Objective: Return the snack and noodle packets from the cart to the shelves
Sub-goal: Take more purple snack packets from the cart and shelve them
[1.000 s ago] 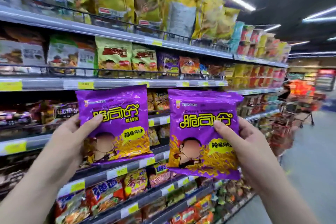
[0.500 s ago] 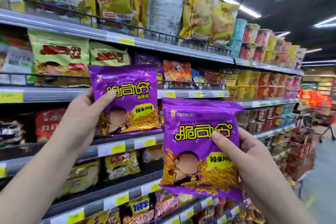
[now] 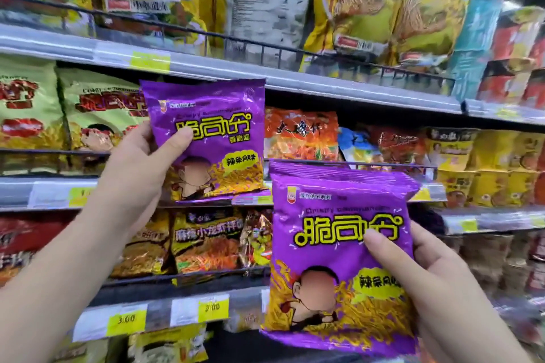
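Observation:
Each of my hands holds a purple noodle packet with yellow lettering. My left hand grips one purple packet by its left edge, thumb on the front, raised against the second shelf row, between green packets and an orange packet. My right hand grips the other purple packet by its right edge, lower and closer to me, in front of the third shelf. It looks like a small stack of packets, layered at the top edge.
Green crispy-noodle packets stand left of the raised packet, an orange packet right of it. Large yellow bags fill the top shelf. Wire rails run along the shelf fronts. Yellow price tags line the lower shelf edge. Cup noodles stand at far right.
My left hand has lifted its packet up to the second shelf row. The view has come closer to the shelves, and my right hand's packet sits lower in view.

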Available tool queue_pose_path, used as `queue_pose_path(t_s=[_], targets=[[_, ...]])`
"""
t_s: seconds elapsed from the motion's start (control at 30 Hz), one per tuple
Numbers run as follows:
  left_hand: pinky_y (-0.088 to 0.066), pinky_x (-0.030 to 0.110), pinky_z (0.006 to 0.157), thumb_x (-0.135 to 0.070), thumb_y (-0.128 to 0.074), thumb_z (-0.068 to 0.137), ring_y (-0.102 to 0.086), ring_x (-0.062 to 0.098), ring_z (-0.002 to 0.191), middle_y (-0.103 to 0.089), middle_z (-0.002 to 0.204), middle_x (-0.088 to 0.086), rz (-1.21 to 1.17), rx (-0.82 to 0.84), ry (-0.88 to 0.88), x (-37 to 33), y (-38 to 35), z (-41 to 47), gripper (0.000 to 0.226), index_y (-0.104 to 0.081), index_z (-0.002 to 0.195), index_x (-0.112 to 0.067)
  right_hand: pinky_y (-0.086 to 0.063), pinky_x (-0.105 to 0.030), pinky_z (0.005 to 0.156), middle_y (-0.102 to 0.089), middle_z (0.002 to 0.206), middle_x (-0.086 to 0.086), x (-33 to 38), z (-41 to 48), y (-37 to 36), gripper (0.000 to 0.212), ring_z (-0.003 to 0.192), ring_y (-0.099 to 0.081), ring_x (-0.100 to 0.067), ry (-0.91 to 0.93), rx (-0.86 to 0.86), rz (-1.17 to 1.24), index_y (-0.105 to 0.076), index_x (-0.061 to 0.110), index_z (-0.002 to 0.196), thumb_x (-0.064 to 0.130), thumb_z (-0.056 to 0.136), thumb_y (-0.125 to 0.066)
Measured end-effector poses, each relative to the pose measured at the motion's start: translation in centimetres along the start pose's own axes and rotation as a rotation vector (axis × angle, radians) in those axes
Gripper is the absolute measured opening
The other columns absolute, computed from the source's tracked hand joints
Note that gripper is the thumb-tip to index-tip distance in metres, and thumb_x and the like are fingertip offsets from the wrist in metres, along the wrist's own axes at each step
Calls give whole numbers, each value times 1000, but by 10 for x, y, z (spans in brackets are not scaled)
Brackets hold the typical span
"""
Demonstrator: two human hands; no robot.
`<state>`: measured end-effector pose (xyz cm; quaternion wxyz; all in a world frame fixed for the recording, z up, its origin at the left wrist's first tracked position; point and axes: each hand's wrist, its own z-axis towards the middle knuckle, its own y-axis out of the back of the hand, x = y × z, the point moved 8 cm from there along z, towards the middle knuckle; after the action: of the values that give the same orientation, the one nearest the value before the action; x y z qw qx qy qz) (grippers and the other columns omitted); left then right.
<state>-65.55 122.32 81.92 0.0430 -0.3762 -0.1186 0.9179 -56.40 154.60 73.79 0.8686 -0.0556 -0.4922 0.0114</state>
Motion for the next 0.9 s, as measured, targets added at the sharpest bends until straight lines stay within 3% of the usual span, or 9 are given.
queue_pose_path(t_s=[0.07,0.17,0.3,0.43,0.53,0.63,0.77,0.9], targets=[[-51,45,100,-25,-70,85,-66,22,109,-74,117,4,33,-46,-78,-9,-7,5,41,-63,123,-13,-53,-61,101,-81,103,-11,-13,15,10,92,100,-77,-33,-14,40,34,-79,30,109,71,28,-95],[-45,47,111,-19,-69,90,-65,21,115,-73,118,3,87,-108,-159,-21,-10,14,28,-62,117,-19,-53,-63,100,-81,101,-11,-29,34,19,91,97,-77,-31,-58,111,98,-80,31,104,71,23,-95],[-46,56,108,-15,-68,92,-64,32,122,-70,125,12,145,-167,-186,-25,-10,24,23,-63,113,-22,-53,-62,99,-81,99,-12,-42,55,18,90,91,-78,-29,-108,191,206,-81,29,100,68,20,-96],[-47,48,110,-3,-57,99,-68,20,110,-75,113,2,130,-179,-179,-21,-14,33,20,-59,112,-19,-60,-55,86,-80,101,-16,-51,67,15,94,88,-78,-32,-126,250,255,-81,23,103,65,21,-97],[-49,42,108,-8,-64,95,-68,17,110,-76,110,-6,224,-167,-196,-19,-14,38,23,-60,112,-22,-64,-45,72,-80,99,-15,-53,69,10,92,84,-79,-29,-130,300,281,-81,22,102,62,20,-98],[-50,33,102,-10,-66,94,-68,17,114,-75,115,-3,269,-131,-179,-17,-15,43,25,-60,116,-22,-64,-40,68,-80,100,-16,-50,69,3,92,84,-79,-28,-125,327,291,-81,21,101,60,19,-99],[-44,40,112,-10,-62,97,-65,20,120,-72,121,1,288,-72,-142,-14,-16,55,26,-59,119,-22,-62,-35,60,-81,97,-16,-49,70,-4,92,77,-79,-26,-118,329,292,-82,20,97,59,15,-99],[-48,32,105,-5,-59,99,-68,13,114,-74,115,-3,287,-56,-124,-12,-16,67,27,-59,118,-23,-62,-35,60,-81,96,-15,-52,70,-8,93,76,-79,-26,-125,320,278,-82,21,96,60,13,-99]])
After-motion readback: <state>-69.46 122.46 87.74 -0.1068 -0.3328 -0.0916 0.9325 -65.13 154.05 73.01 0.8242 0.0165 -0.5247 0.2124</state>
